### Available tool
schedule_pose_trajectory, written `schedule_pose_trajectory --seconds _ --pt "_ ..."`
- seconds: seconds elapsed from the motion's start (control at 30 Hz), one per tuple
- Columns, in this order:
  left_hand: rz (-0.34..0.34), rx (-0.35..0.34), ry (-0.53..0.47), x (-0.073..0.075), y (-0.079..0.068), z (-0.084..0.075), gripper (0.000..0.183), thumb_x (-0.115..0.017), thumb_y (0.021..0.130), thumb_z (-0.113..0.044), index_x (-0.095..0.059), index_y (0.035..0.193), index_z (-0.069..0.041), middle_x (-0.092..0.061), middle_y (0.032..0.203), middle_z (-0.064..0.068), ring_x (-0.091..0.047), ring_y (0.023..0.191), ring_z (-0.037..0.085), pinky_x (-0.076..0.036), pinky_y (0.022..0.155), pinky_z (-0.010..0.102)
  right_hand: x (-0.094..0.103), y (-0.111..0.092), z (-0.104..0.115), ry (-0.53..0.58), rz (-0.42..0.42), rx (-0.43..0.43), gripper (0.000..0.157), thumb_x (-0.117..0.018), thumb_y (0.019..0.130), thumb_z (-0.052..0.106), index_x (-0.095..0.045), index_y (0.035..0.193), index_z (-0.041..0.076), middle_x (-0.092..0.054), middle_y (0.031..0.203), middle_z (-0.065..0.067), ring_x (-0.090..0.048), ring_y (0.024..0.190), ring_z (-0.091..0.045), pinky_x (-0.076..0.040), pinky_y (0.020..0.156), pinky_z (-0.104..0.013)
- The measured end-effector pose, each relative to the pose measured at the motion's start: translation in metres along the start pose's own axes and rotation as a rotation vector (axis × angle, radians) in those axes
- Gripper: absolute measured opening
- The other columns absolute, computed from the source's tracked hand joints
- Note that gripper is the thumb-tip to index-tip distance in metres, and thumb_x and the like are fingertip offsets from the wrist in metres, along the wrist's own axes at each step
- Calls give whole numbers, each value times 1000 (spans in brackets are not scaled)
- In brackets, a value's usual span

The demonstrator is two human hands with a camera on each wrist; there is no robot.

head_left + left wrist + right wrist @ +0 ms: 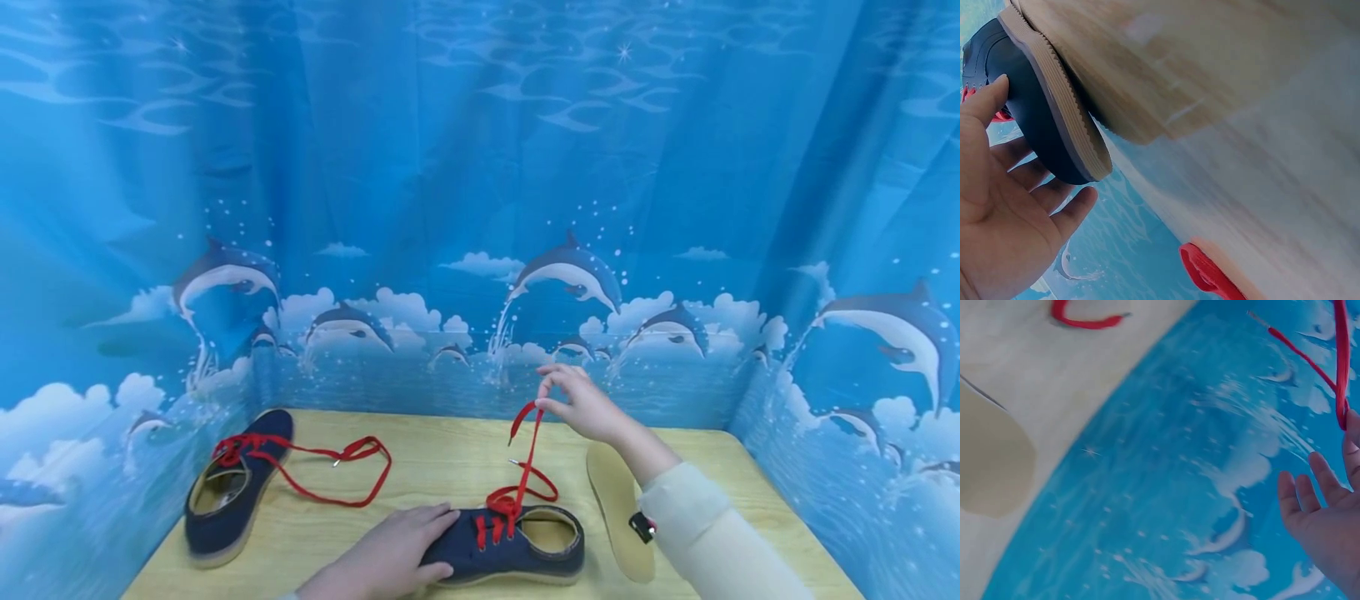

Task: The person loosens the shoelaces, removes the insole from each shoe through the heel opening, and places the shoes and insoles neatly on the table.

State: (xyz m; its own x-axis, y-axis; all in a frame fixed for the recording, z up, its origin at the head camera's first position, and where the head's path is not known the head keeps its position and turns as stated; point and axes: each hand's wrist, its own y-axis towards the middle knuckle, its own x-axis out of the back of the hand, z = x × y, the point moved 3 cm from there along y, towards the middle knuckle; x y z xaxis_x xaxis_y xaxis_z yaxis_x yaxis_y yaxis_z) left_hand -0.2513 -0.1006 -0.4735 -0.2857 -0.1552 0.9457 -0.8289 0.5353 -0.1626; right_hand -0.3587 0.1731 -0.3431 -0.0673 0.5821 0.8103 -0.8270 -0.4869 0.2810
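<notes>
A dark blue canvas shoe with red lacing lies sideways at the table's front, its toe to the left. My left hand grips that toe, thumb on one side and fingers round the other; the left wrist view shows the same hand about the shoe's toe. Above the shoe, my right hand pinches a red shoelace between thumb and fingertips, drawn up taut from the eyelets. The lace's tipped end hangs from the pinch. In the right wrist view the lace doubles back at the fingertips.
A second dark blue shoe stands at the left, its long red lace looped over the wooden table. A beige insole lies right of the first shoe, beneath the right forearm. A blue dolphin-print curtain surrounds the table's back and sides.
</notes>
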Motion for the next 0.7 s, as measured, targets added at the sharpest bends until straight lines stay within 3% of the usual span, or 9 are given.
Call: schedule_pose_trajectory --seconds 0.37,0.5,0.7 --pt "2 3 3 2 -1 -1 69 -62 91 -63 -48 150 -29 -48 151 -2 -49 136 22 -45 106 50 -42 0 -35 46 53 -107 15 -64 100 18 -59 86 22 -51 145 -14 -41 130 -40 -47 86 -51" --pt "6 7 1 2 -1 -1 69 -62 91 -63 -48 150 -30 -49 151 -2 -49 136 22 -46 106 50 -55 -1 -43 83 82 -131 15 -63 100 17 -59 87 20 -50 145 -17 -38 133 -44 -48 91 -54" --pt "6 3 1 1 -1 -1 69 -62 91 -62 -48 150 -29 -48 151 -2 -49 136 22 -45 106 50 -72 -5 -57 68 96 -159 12 -66 98 16 -61 88 20 -56 135 -16 -40 132 -44 -40 101 -62"
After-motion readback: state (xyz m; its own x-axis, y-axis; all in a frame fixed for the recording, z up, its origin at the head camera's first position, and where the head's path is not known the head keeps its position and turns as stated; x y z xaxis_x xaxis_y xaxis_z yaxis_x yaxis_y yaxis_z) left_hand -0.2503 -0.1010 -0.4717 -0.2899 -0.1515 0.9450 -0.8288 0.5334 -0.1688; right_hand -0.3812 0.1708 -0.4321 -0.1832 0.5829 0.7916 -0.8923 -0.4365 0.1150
